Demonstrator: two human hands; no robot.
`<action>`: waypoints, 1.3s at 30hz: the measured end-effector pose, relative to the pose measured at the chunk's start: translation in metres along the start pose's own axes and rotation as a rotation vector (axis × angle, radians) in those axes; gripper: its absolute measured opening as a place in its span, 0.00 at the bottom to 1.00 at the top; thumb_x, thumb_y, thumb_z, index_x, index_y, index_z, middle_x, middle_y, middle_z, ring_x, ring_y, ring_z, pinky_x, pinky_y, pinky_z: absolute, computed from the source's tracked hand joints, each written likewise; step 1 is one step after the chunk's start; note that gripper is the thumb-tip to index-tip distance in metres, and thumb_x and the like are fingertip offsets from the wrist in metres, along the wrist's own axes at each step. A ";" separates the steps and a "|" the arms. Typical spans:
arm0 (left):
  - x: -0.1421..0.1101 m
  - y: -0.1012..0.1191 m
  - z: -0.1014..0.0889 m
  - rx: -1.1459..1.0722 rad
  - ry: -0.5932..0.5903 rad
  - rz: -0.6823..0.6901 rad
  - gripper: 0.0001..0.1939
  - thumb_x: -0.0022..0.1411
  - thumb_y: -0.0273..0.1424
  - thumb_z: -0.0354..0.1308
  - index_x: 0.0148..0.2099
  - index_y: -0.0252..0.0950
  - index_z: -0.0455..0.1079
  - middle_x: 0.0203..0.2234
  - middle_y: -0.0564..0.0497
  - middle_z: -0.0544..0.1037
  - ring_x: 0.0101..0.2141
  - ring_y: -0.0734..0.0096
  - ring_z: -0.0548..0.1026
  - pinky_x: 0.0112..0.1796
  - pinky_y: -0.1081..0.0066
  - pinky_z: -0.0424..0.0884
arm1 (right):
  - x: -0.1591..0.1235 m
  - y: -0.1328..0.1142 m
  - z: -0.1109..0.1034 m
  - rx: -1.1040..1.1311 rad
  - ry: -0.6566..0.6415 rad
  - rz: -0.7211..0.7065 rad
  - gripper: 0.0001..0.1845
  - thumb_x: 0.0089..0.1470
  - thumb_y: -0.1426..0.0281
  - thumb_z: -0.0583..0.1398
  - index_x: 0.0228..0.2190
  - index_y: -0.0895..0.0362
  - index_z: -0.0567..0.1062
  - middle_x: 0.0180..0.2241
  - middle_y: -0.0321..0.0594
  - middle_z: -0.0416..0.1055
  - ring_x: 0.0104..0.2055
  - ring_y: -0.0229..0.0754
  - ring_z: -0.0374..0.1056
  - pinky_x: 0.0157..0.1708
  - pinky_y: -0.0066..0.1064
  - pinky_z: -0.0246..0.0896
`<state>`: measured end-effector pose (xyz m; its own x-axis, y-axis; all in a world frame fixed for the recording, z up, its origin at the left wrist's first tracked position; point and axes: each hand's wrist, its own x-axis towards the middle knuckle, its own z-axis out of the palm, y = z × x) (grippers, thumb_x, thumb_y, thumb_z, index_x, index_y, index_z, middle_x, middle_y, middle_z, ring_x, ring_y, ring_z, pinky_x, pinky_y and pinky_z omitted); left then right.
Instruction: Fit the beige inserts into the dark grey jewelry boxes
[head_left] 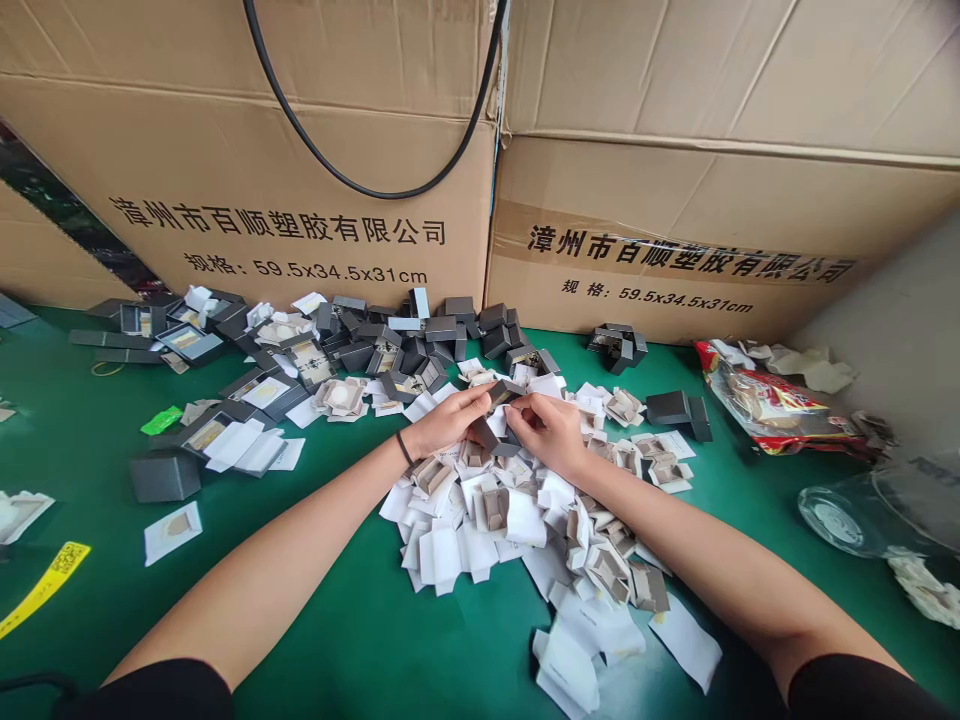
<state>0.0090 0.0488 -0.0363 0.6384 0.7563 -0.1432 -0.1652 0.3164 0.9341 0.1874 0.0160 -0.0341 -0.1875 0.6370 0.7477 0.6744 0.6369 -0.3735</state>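
Observation:
A small dark grey box [491,432] with its lid raised is held above the middle of the pile. My left hand [450,422] grips it from the left, fingers closed round its side. From the right, my right hand [549,432] has its fingers pinched at the box's opening; what lies between the fingertips is hidden. Beneath both hands spreads a heap of white and grey-brown folded card inserts [523,518]. Behind them lies a loose pile of similar dark grey boxes [442,328], several open with pale linings.
Two large cardboard cartons [300,160] stand along the back, a black cable [360,188] looping before them. On the right are a red snack bag [780,400] and a clear plastic jar [847,515]. A yellow strip [49,585] and green wrapper [161,420] lie left on the green table [322,640].

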 end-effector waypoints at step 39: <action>0.002 -0.002 0.004 0.107 0.106 0.141 0.14 0.53 0.29 0.56 0.44 0.38 0.65 0.32 0.54 0.70 0.28 0.75 0.68 0.31 0.74 0.66 | 0.004 0.003 -0.001 0.049 -0.260 -0.304 0.16 0.58 0.66 0.52 0.26 0.58 0.76 0.22 0.40 0.65 0.27 0.38 0.55 0.28 0.31 0.54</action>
<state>0.0130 0.0474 -0.0371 0.5311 0.8465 -0.0372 -0.1630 0.1452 0.9759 0.1888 0.0202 -0.0313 -0.5519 0.5015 0.6663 0.5269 0.8290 -0.1875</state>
